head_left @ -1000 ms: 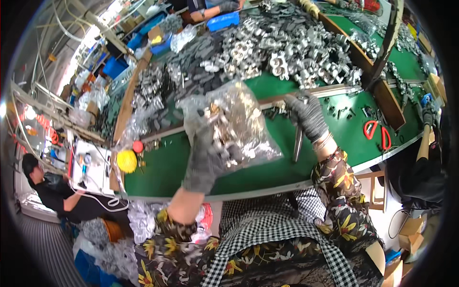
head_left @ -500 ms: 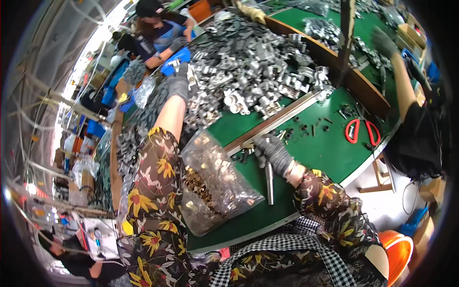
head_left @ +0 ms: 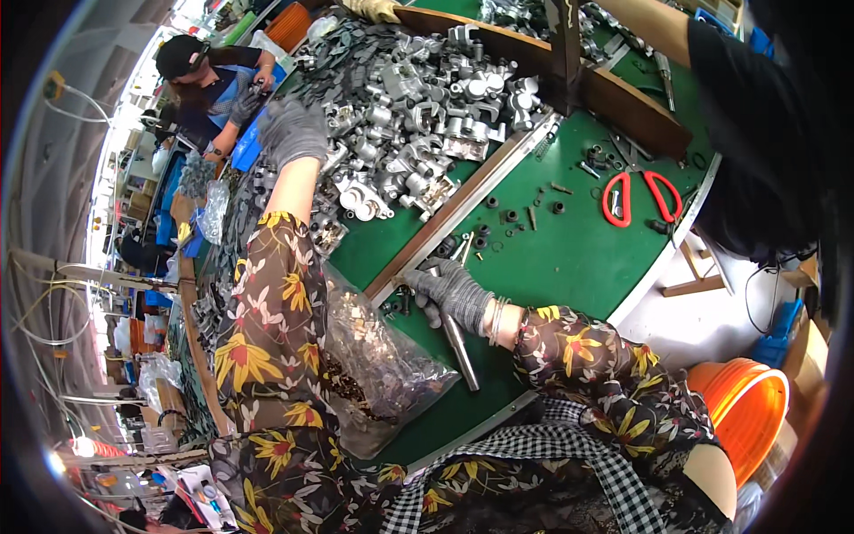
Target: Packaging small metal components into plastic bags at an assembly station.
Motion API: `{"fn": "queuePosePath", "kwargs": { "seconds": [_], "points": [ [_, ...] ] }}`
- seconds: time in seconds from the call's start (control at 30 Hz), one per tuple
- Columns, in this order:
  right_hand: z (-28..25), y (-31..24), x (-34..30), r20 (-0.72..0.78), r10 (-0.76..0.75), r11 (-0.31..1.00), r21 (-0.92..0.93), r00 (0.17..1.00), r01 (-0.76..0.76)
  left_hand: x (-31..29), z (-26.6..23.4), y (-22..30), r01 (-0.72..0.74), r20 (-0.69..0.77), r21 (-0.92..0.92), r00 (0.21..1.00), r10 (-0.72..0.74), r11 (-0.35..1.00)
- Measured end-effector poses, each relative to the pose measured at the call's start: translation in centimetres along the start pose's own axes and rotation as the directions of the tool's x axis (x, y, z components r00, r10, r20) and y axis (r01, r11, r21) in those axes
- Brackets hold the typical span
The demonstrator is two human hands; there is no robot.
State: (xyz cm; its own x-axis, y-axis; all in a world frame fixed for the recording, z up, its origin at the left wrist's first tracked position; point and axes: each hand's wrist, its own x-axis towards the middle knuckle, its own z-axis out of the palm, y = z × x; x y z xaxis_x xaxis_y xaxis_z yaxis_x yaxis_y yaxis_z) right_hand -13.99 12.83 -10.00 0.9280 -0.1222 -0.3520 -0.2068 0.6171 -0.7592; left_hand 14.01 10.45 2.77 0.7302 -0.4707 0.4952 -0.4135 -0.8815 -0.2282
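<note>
My left hand (head_left: 294,135), in a grey knit glove, reaches to the left edge of a large pile of silver metal castings (head_left: 418,111). Its fingertips are blurred and partly hidden, so a hold on any part cannot be made out. My right hand (head_left: 452,292), gloved alike, has its fingers curled around the upper end of a silver metal rod (head_left: 461,356) that slants down toward me. It rests by the near end of a metal-edged wooden strip (head_left: 480,191). A clear plastic bag (head_left: 400,374) of small brass-coloured parts lies between my forearms.
Red-handled scissors (head_left: 617,201) lie at the right among small screws and black rings (head_left: 511,216) on the green table (head_left: 569,267). A wooden divider (head_left: 636,111) crosses the far side. A co-worker (head_left: 209,89) sits far left; another's dark sleeve (head_left: 747,133) reaches in at right. Orange buckets (head_left: 743,405) stand lower right.
The view has shifted, and my left hand has drawn nearer along the pile's left edge. My right hand keeps the rod, now more tilted. The co-worker's arm at right has come closer.
</note>
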Motion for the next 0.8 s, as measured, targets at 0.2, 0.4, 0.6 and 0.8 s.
{"fn": "queuePosePath", "kwargs": {
  "seconds": [0.2,0.4,0.6,0.8],
  "points": [
    [0.2,-0.5,0.0,0.001,0.037,0.999,0.037,0.999,-0.037,-1.2,-2.6,10.4,-0.495,-0.109,-0.352,0.865,0.490,0.795],
    [0.7,1.0,0.2,0.008,0.006,0.985,0.173,1.000,-0.007,-1.9,-0.8,19.5,-0.362,0.227,-0.526,0.812,0.538,0.769],
    [-0.2,3.4,2.4,0.018,-0.035,0.999,-0.039,0.999,0.035,-1.0,-1.5,21.2,-0.315,0.435,-0.600,0.642,0.631,0.735],
    [-0.3,0.5,0.6,0.037,0.037,0.996,-0.076,0.999,-0.034,-2.2,-2.6,21.3,-0.341,0.322,-0.534,0.764,0.559,0.773]
  ]
}}
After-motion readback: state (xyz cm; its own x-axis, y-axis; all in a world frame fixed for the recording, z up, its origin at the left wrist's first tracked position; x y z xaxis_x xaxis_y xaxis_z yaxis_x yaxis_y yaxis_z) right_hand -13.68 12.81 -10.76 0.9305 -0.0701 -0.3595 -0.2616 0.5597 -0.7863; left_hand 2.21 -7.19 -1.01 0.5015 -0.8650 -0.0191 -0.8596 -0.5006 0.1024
